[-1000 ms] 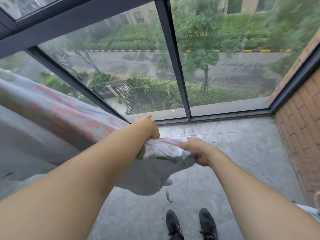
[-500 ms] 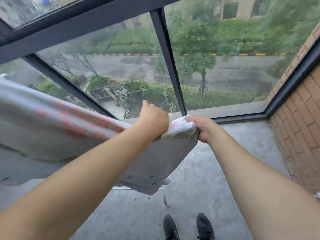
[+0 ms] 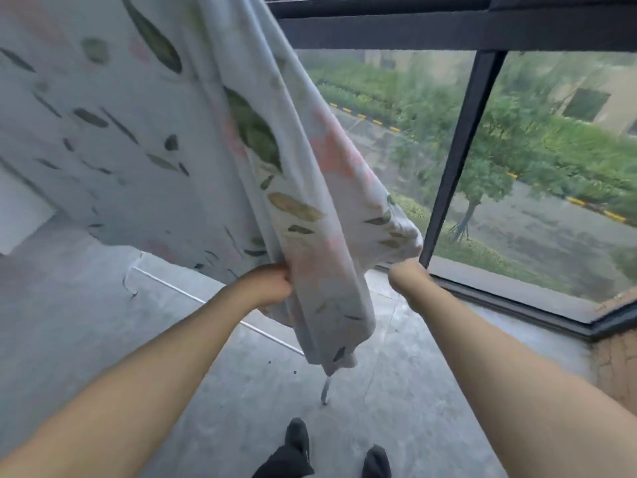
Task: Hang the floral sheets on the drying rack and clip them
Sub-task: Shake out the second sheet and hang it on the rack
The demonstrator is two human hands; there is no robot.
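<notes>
Floral sheet (image 3: 310, 188) edge gripped by both hands, hanging above floor (image 3: 413, 391).

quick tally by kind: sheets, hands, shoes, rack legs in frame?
floral sheet: 1
hands: 2, left hand, right hand, both gripping the sheet
black shoes: 2
white rack legs: 2 visible
Total: 7
</notes>
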